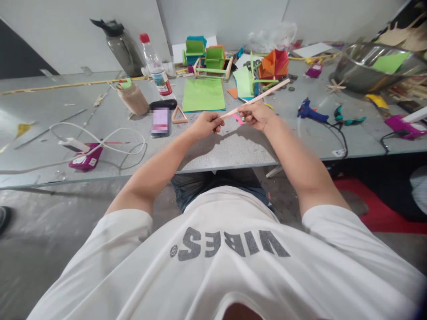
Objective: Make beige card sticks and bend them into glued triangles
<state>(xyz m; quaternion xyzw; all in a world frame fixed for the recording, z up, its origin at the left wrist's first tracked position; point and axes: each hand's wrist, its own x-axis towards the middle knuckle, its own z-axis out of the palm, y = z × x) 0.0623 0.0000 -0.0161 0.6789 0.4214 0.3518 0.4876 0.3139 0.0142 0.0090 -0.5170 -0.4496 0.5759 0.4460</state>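
Observation:
A thin pale wooden stick (271,90) slants up to the right above the table's front part. My left hand (207,124) is closed on its lower end. Farther along the stick, my right hand (256,115) grips it between thumb and fingers. Just beneath the right hand lies a small pink piece (238,119), partly covered by the fingers. A small wooden triangle (179,115) rests left of my left hand, beside a phone (160,121). Behind both hands is a stack of green paper (204,94).
A blue glue gun (312,111) and teal-handled cutters (348,117) lie to the right. A steel bowl (350,71) stands back right. Paper-and-stick models (213,60) line the back. At left are a plastic bottle (159,75), a stick-filled jar (133,98) and a cabled purple power block (86,159).

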